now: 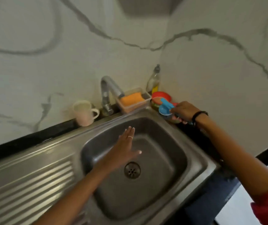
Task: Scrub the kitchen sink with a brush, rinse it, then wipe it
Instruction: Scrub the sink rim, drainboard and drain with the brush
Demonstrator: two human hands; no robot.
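Note:
The steel sink [167, 132] fills the middle of the view, with its drain [132, 170] near the centre of the basin. My left hand [125, 146] hovers flat over the basin, fingers straight and holding nothing. At the sink's far right corner my right hand [184, 111] grips the handle of a blue brush [165, 107]. The brush head sits over a small bowl beside the sink. The tap [109, 90] stands behind the basin; I see no water running from it.
A clear tray with an orange sponge [132, 98] hangs by the tap. A dish soap bottle [154, 80] and a red bowl [160, 95] stand in the corner. A pale mug [83, 112] sits left of the tap. The ribbed drainboard [29, 181] lies to the left.

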